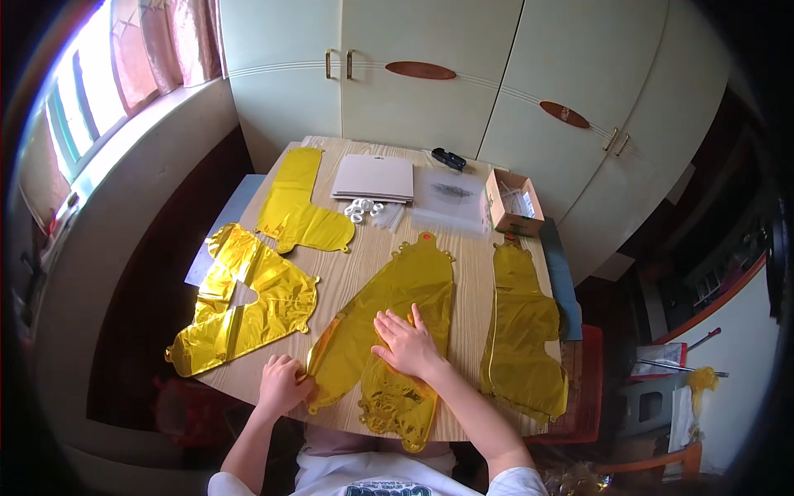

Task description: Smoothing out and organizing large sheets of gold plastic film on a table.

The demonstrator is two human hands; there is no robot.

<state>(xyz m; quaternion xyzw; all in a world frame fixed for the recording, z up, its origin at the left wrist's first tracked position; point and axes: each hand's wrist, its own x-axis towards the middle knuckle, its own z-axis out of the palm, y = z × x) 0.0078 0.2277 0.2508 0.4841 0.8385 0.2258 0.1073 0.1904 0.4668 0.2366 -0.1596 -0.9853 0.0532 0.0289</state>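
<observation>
A flat, uninflated gold foil balloon [397,289] lies before me on the wooden table, narrow at its far end and split into two legs near me. My right hand [407,343] rests palm down on its right leg, fingers spread. At the lower left edge my left hand [284,385] is closed, its curled fingers gripping the foil there. The near end of the right leg is crumpled and reaches past the table edge.
More flat gold balloons surround it: a shiny creased one [248,310] and an L-shaped one [302,211] leftward, another [519,339] rightward. Behind are grey cardboard sheets [372,176], white rings [360,210], a clear plastic bag [451,202], an open box [514,202] and a black object [448,159].
</observation>
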